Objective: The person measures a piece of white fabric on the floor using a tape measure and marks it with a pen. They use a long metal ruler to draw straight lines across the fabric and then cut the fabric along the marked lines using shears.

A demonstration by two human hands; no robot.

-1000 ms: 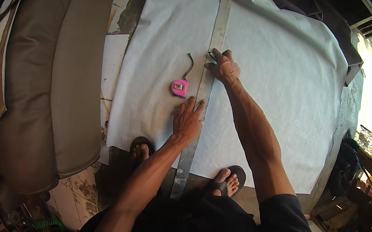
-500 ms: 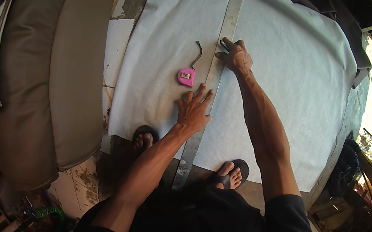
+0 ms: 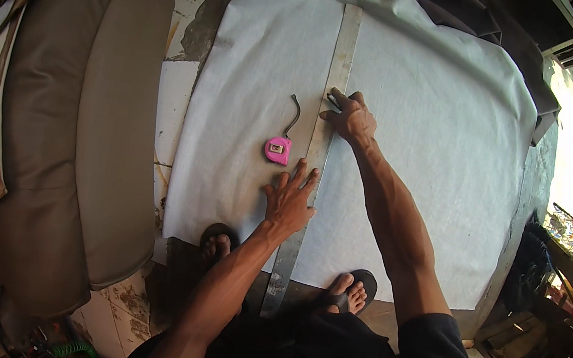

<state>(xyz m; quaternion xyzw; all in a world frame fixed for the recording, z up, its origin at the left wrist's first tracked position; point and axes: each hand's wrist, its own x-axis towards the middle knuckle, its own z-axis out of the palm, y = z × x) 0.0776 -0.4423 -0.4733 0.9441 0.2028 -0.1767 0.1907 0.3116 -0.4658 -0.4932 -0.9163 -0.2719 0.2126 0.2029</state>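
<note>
A large white sheet of fabric [image 3: 431,127] lies spread on the floor. A long metal straightedge [image 3: 338,59] runs down its middle toward me. My left hand [image 3: 289,198] presses flat on the straightedge with fingers spread. Farther up, my right hand [image 3: 348,116] holds a small dark marking tool against the straightedge's right edge. A pink tape measure [image 3: 277,149] with a dark strap rests on the fabric just left of the straightedge, between my two hands.
Brown upholstered cushions [image 3: 76,121] lie along the left on cracked floor tiles. My feet in sandals [image 3: 351,288] stand at the fabric's near edge. Dark clutter and a railing fill the right side.
My right hand has slid nearer along the straightedge with the marking tool. My left hand stays pressed on the straightedge. The view has shifted slightly.
</note>
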